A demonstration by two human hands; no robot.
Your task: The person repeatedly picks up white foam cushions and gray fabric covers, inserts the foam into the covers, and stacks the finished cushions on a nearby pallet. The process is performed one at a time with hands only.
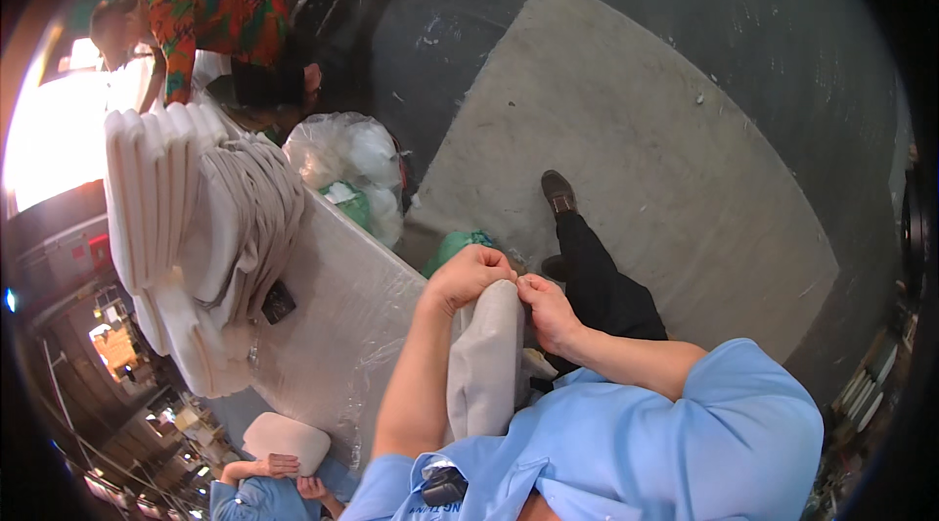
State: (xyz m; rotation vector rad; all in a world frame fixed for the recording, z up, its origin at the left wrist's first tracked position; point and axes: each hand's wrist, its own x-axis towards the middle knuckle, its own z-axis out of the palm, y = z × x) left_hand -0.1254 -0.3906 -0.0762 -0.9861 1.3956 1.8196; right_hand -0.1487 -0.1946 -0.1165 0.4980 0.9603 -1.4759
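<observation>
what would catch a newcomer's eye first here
Both hands, left hand and right hand, pinch the top of a grey fabric cushion at centre. Left of it a tall stack of white pads lies on a plastic-covered table, with a person in a bright patterned top behind.

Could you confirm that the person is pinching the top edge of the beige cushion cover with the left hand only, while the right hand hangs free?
Not quite. The head view shows both hands at the top edge of the beige cushion cover: the left hand grips it, and the right hand pinches it too rather than hanging free.
</observation>
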